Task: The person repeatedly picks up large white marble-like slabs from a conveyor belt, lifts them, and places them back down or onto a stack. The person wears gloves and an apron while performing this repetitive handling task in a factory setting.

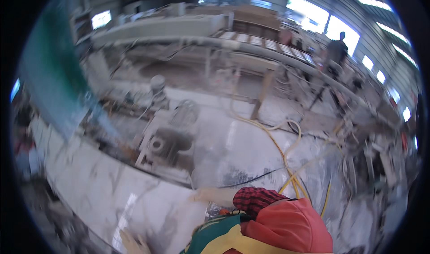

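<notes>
A long white slab with grey veins [107, 178], like marble, runs from the left side down to the lower middle. My left hand [134, 244] rests on its near part with fingers stretched out, partly cut off by the lower edge of the picture. My right hand [204, 195] is at the slab's right end, under a red-and-black checked cuff [255, 199]. Blur smears its fingers, so whether they lie flat or curl round the edge is unclear. Past the slab stands a dusty grey motor [165, 146].
A blurred green-and-white panel [53, 75] rises at the left. Yellow hoses [284, 153] and a black cable [251, 180] cross the wet, whitish floor [224, 142]. Behind runs a long pipe rail [268, 52] beside a roller conveyor [257, 40]. A person [338, 50] stands far right.
</notes>
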Motion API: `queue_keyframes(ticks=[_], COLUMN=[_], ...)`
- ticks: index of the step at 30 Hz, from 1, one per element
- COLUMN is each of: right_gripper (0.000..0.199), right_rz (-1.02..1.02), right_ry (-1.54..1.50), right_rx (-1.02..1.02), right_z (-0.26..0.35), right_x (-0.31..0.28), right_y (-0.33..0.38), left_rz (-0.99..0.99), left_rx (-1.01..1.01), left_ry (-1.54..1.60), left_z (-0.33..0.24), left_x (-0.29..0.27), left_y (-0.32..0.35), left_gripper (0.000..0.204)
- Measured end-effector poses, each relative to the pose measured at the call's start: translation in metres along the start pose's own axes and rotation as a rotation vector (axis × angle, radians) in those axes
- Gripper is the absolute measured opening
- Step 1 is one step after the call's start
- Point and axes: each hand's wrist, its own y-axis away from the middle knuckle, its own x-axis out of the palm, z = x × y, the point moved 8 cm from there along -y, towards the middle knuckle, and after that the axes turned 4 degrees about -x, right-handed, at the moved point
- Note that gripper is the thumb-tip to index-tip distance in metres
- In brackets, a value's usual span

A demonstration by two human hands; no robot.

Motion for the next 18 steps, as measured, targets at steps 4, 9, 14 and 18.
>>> queue_keyframes(ticks=[4,9,14,18], right_gripper=[0.079,0.08,0.059,0.051], right_rz=[-0.092,-0.17,0.132,-0.045], right_ry=[-0.05,-0.536,-0.972,-0.265], right_rx=[0.177,0.1,0.152,-0.73], right_z=[-0.012,-0.051,-0.074,0.014], right_x=[0.009,0.025,0.074,0.055], right_y=[0.0,0.016,0.044,0.086], left_rz=[0.025,-0.033,-0.019,0.01], left_rx=[0.059,0.098,0.111,0.104], left_ry=[-0.386,-0.33,-0.258,-0.264], left_z=[-0.034,-0.038,-0.059,-0.048], left_x=[0.021,0.021,0.005,0.006], left_y=[-0.051,-0.057,-0.056,-0.056], left_gripper=[0.072,0.069,0.068,0.068])
